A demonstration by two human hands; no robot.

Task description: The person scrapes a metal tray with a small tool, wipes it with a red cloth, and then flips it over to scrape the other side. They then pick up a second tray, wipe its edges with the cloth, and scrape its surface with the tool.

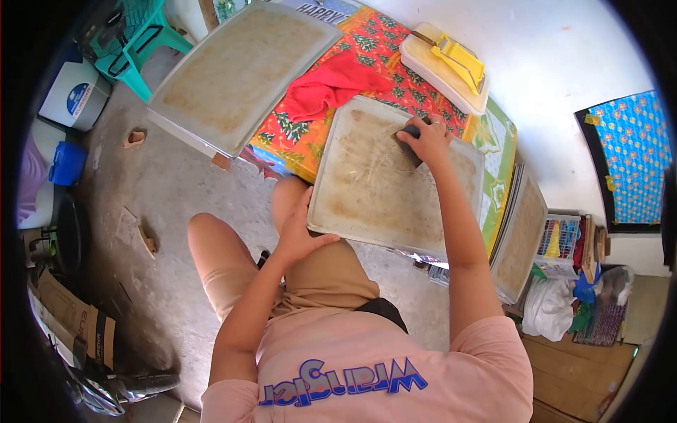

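A worn metal baking tray point(367, 180) with brown stains and pale scratches lies on the table in front of me, its near edge reaching over my lap. My left hand point(300, 236) grips its near left corner, fingers along the side and thumb along the front edge. On the tray's upper right part, my right hand point(429, 141) is closed around a dark flat block point(407, 144) pressed to the surface; whether it is a scraper or a scouring pad I cannot tell. Just beyond the tray a crumpled red cloth point(328, 84) rests on the tablecloth.
Another stained tray point(247, 70) sits at the left, overhanging the table. A lidded plastic container point(430, 63) with a yellow scraper-like tool point(462, 63) stands at the back right. Several trays point(522, 225) lean at the table's right side. The tablecloth point(377, 42) is red with trees.
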